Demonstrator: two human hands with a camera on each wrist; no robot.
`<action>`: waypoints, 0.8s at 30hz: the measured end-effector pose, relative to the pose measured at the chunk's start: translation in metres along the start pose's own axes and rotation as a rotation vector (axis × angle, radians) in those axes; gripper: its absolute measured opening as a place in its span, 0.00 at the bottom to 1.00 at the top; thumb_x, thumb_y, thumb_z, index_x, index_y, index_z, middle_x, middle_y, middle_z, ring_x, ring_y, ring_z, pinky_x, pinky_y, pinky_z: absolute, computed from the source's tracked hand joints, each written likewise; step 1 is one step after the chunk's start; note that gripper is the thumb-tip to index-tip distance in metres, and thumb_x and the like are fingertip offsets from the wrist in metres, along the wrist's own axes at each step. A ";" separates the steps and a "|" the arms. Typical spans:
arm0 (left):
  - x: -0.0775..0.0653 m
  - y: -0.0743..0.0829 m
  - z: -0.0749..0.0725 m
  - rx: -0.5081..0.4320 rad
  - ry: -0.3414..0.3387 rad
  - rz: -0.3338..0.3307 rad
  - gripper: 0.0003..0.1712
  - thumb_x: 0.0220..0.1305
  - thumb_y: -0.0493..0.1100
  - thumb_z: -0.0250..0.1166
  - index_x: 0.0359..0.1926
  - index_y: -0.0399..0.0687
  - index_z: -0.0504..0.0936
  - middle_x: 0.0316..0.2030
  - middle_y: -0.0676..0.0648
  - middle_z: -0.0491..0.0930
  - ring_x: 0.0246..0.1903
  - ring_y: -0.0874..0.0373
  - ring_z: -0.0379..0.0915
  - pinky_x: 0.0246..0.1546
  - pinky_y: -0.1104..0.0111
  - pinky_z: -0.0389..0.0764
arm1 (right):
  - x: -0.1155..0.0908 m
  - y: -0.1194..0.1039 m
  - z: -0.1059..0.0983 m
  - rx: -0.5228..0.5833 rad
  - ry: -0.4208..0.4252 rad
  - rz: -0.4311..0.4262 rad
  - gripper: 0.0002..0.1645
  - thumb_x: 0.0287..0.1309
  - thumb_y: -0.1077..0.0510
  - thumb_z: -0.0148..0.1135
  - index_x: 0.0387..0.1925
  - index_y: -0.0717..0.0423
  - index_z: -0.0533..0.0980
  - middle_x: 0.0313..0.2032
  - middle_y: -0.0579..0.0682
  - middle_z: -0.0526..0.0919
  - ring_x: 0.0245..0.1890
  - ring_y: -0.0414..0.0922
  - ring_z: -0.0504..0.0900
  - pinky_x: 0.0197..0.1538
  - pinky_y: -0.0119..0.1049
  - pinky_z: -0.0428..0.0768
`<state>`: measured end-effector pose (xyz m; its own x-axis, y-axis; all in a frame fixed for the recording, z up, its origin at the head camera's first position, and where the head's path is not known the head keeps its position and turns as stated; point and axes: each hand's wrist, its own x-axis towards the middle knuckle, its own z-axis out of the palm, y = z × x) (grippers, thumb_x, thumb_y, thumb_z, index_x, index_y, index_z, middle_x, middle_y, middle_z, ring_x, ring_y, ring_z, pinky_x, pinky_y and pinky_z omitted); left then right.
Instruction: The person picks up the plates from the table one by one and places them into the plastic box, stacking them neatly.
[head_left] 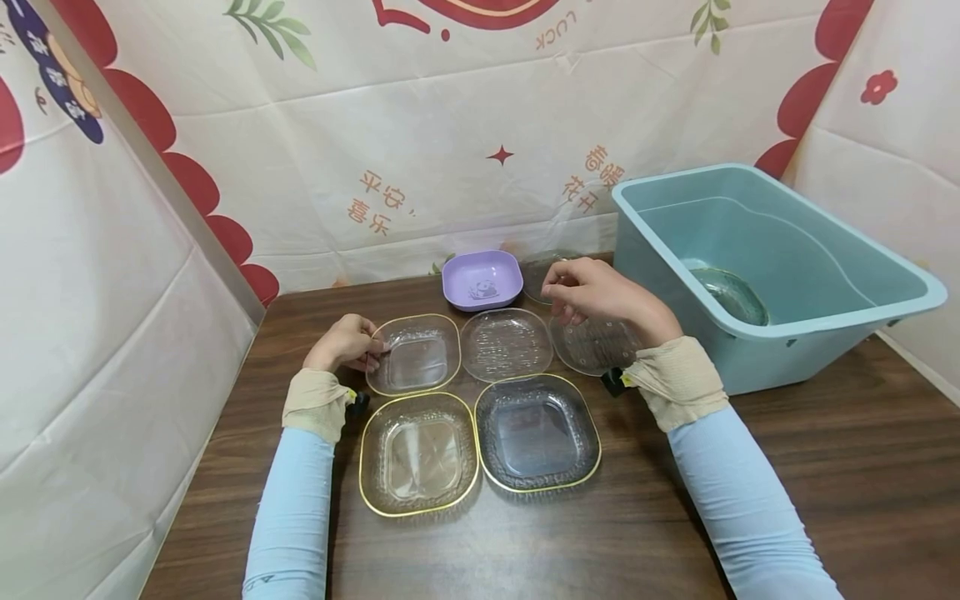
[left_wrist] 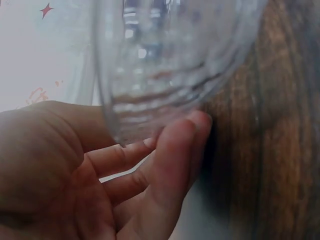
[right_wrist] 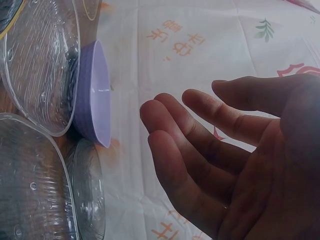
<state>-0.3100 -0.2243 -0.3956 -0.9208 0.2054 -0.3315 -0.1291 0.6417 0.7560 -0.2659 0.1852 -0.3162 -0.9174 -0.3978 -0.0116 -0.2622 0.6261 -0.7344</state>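
At the left, my left hand (head_left: 347,343) holds the near-left edge of a clear square dish (head_left: 417,358) with a gold rim. In the left wrist view the dish's ribbed wall (left_wrist: 165,90) sits between the thumb and the fingers (left_wrist: 175,155). My right hand (head_left: 592,292) hovers over a clear round-cornered plate (head_left: 592,346) at the right, its fingers loosely bent and holding nothing. A second clear ribbed plate (head_left: 507,346) lies between the hands. Nearer me are a clear gold-rimmed dish (head_left: 420,454) and a smoky grey gold-rimmed dish (head_left: 537,433), side by side.
A purple dish (head_left: 482,281) with a panda print stands at the back, beside another clear plate (head_left: 536,271) partly hidden by the right hand. A large blue-green tub (head_left: 795,350) at the right holds a greenish clear dish (head_left: 727,293). Printed cloth (head_left: 450,125) hangs behind the wooden table (head_left: 315,300).
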 end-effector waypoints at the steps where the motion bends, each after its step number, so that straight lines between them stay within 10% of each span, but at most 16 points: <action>1: 0.000 0.000 0.000 0.005 -0.004 0.006 0.12 0.73 0.38 0.64 0.49 0.30 0.79 0.32 0.44 0.87 0.22 0.60 0.81 0.29 0.68 0.90 | 0.000 0.000 0.000 0.003 0.002 0.005 0.10 0.76 0.58 0.56 0.44 0.61 0.78 0.31 0.59 0.86 0.25 0.46 0.84 0.32 0.40 0.89; 9: 0.003 0.000 -0.006 0.029 0.042 0.041 0.11 0.78 0.39 0.58 0.50 0.33 0.77 0.29 0.44 0.84 0.21 0.59 0.81 0.27 0.67 0.89 | -0.001 0.001 -0.002 -0.002 0.001 0.016 0.11 0.76 0.56 0.56 0.45 0.61 0.78 0.31 0.58 0.86 0.26 0.47 0.85 0.32 0.40 0.89; 24: -0.001 0.005 -0.009 0.107 0.353 0.138 0.15 0.80 0.44 0.54 0.45 0.37 0.81 0.31 0.41 0.86 0.16 0.61 0.81 0.21 0.68 0.86 | 0.003 0.008 0.000 0.011 -0.006 0.011 0.11 0.77 0.56 0.55 0.44 0.61 0.78 0.32 0.61 0.87 0.26 0.49 0.86 0.31 0.40 0.89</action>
<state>-0.3129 -0.2282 -0.3864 -0.9992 0.0403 -0.0016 0.0272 0.7031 0.7105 -0.2709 0.1890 -0.3216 -0.9184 -0.3948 -0.0240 -0.2486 0.6232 -0.7415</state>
